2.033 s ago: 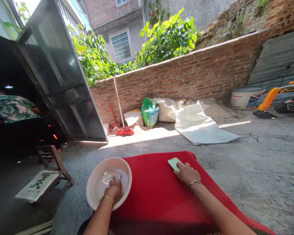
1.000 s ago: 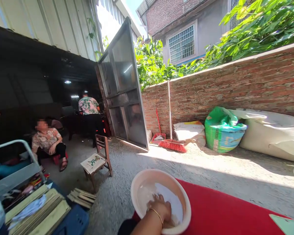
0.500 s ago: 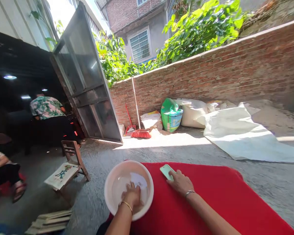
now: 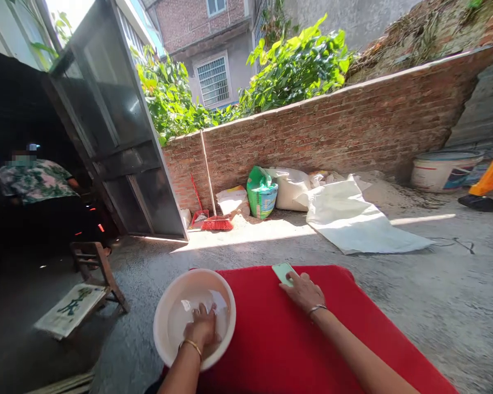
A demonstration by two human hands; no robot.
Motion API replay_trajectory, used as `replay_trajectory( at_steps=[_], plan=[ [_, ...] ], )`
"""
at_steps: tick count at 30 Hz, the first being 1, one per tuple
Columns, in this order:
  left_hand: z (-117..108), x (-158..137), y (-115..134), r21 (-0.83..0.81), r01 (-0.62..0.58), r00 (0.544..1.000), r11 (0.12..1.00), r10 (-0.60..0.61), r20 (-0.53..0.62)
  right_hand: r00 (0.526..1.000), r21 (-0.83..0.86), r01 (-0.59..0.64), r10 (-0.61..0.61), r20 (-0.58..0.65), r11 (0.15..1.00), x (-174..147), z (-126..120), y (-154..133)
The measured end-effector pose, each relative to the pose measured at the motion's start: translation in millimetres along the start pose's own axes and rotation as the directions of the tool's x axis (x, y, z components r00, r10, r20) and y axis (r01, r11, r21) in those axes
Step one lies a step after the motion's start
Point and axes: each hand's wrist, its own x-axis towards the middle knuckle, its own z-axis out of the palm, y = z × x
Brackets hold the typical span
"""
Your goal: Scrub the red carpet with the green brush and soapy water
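My left hand (image 4: 202,326) dips into a pale round basin (image 4: 161,320) of water, its fingers apart. Water and glare blur the fingertips, and no object shows between them. A gold bangle circles that wrist. To the right, my right hand (image 4: 306,291) grips the lower end of a light green smartphone (image 4: 285,272) between thumb and fingers. The phone is at the far edge of a red cloth (image 4: 267,339), on which the basin also stands. A silver bracelet is on my right wrist.
A wooden chair (image 4: 101,268) with a printed sheet on its seat stands left, near a metal door (image 4: 127,137). A person (image 4: 41,180) is in the dark doorway. A red broom (image 4: 216,222), sacks (image 4: 263,194) and a white sheet (image 4: 361,219) lie along the brick wall (image 4: 332,131).
My view has turned to the right, bringing a bucket and an orange-handled tool into sight. The phone in my right hand has shifted right, away from the basin. My left hand stays in the water.
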Motion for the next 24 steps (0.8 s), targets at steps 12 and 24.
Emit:
replay_trajectory(
  at_steps=[12,24],
  plan=[
    [2.3,-6.1,-5.2,-0.003,-0.006,1.0,1.0,0.006,0.021,0.946,0.017,0.23,-0.228,0.23,0.973,4.6,46.3,-128.9],
    [0.3,-0.8,1.4,-0.035,0.005,0.997,0.999,-0.003,0.074,0.983,-0.106,-0.072,0.088,0.159,0.992,30.7,-11.9,-28.0]
  ],
)
